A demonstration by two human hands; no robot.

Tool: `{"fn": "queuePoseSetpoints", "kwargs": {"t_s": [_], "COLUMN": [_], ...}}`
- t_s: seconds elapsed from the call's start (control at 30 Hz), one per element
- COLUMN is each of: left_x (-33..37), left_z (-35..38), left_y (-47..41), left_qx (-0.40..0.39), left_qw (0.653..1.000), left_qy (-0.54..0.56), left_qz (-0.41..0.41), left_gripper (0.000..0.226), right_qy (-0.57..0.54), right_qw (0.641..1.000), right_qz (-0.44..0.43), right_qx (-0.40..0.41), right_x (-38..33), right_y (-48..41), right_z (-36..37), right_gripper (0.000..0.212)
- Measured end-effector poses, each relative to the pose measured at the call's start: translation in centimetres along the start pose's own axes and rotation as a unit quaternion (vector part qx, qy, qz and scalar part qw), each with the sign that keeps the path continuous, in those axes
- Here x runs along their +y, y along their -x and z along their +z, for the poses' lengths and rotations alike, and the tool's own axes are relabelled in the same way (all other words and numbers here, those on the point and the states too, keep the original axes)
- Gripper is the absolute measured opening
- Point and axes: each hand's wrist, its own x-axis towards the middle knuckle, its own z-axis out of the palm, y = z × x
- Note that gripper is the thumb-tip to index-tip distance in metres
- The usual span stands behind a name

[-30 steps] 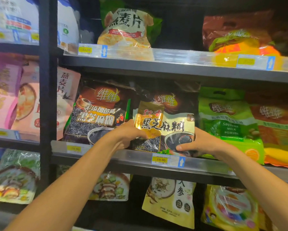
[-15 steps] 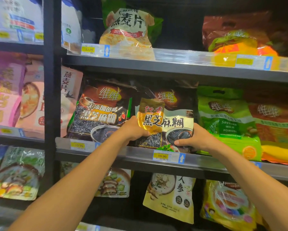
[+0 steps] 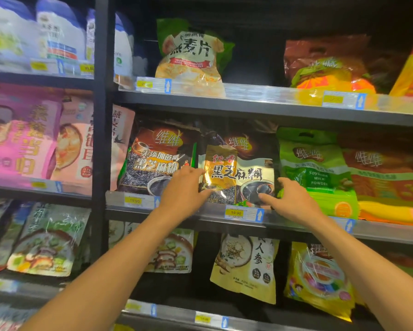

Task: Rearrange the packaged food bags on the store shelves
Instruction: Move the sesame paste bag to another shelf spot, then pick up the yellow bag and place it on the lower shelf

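One gold sesame bag [image 3: 236, 175], left hand [image 3: 184, 187] and right hand [image 3: 294, 199] touching it, fingers [image 3: 193, 172] straight

Dim overall; glare on gold bag [image 3: 237, 174] (left edge blurred).
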Motion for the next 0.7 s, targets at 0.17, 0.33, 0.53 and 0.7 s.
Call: {"fn": "queuePoseSetpoints", "kwargs": {"t_s": [0.17, 0.33, 0.53, 0.7], "left_x": [-1.8, -3.3, -3.2, -1.6], "left_z": [0.6, 2.2, 4.1, 6.2], "left_y": [5.7, 12.1, 19.8, 26.1], "left_qx": [0.009, 0.041, 0.002, -0.038], "left_qw": [0.995, 0.986, 0.988, 0.991], "left_qy": [-0.078, -0.125, -0.125, -0.101], "left_qz": [0.066, 0.099, 0.093, 0.078], "left_gripper": [0.084, 0.09, 0.085, 0.085], "right_qy": [0.007, 0.03, 0.065, 0.061], "right_qw": [0.997, 0.986, 0.986, 0.994], "right_qz": [-0.048, -0.1, -0.11, -0.061], "right_qx": [0.065, 0.132, 0.109, 0.062], "right_x": [-0.5, -0.8, 0.9, 4.2], "right_y": [5.3, 12.5, 21.6, 28.9], "right_z": [-0.4, 0.3, 2.8, 4.3], "right_gripper": [0.083, 0.074, 0.075, 0.075]}}
